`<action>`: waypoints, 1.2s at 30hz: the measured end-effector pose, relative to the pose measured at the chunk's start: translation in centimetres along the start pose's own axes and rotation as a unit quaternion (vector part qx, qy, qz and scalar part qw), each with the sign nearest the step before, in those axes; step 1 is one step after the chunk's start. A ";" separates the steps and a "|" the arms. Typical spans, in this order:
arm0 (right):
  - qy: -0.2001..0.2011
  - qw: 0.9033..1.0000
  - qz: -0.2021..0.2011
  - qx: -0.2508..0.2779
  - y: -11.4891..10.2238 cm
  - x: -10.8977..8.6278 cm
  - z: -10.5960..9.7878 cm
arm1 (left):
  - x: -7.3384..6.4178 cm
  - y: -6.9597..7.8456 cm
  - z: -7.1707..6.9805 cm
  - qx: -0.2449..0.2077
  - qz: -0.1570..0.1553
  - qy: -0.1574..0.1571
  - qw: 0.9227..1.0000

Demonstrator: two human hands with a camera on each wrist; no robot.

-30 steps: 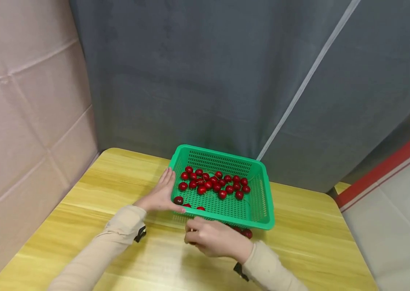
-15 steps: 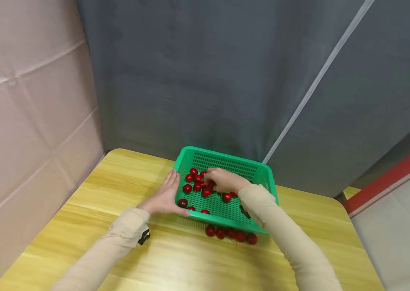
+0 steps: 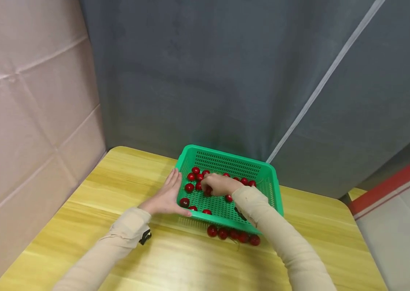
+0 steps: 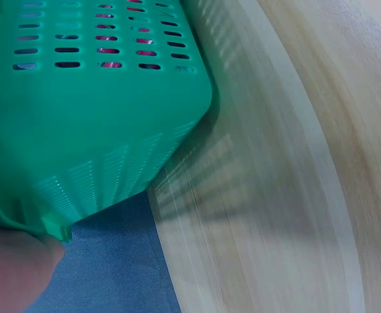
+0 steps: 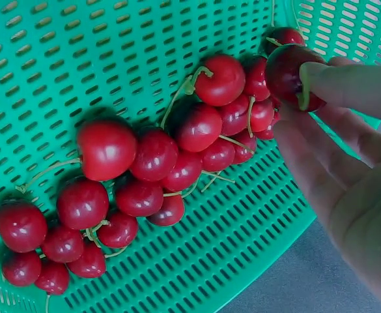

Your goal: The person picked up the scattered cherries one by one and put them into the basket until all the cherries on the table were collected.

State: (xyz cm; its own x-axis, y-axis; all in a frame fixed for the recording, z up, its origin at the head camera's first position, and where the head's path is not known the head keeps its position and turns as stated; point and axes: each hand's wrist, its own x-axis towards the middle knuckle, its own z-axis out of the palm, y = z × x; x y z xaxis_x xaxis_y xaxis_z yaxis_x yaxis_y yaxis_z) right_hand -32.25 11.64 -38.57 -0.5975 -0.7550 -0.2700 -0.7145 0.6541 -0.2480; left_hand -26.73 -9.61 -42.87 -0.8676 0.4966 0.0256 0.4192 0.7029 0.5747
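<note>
In the head view, my left hand rests against the near-left corner of a green plastic basket, fingers straight along its side and thumb at the front rim. The left wrist view shows the basket's perforated wall. My right hand reaches inside the basket. In the right wrist view, thumb and fingers pinch a dark red cherry with a short green stem. Below it and to its left, several red cherries, many with stems, lie on the basket's slotted bottom. My right hand and sleeve hide part of them in the head view.
A row of several cherries lies on the wooden table along the basket's front. A dark grey curtain hangs behind the basket. A pale wall stands at the left.
My right hand has moved from in front of the basket up into it, then slightly left, and now pinches a cherry. The row in front is in fuller view. My left hand keeps its place.
</note>
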 end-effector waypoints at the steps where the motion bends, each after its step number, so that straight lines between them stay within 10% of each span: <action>1: -0.001 1.000 -0.001 -0.001 -0.1 0.0 0.0 | 0.0 0.0 0.0 0.001 0.000 0.001 1.000; 10: 0.010 1.000 0.009 0.013 -0.5 -1.1 -0.3 | 0.2 0.0 0.2 -0.008 0.004 -0.007 1.000; 24: 0.205 0.971 -0.119 -0.025 -8.6 -9.2 -2.9 | 1.0 -0.7 -0.1 -0.014 0.010 -0.006 1.000; 30: 0.216 0.962 -0.148 -0.077 -11.4 -11.1 0.8 | 1.1 -1.3 -0.4 -0.023 0.022 0.015 0.999; 36: 0.165 0.970 -0.061 -0.169 -10.5 -9.2 7.0 | 1.3 -1.5 -0.5 -0.005 0.015 0.012 1.000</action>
State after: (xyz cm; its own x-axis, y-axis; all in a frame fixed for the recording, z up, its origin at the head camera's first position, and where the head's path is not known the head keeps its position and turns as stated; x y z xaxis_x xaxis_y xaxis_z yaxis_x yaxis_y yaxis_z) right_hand -16.64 12.03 -40.02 -0.5453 -0.8355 0.0676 -0.8324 0.5492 0.0738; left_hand -28.68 -10.28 -43.30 -0.8608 0.5051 0.0618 0.4423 0.6827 0.5816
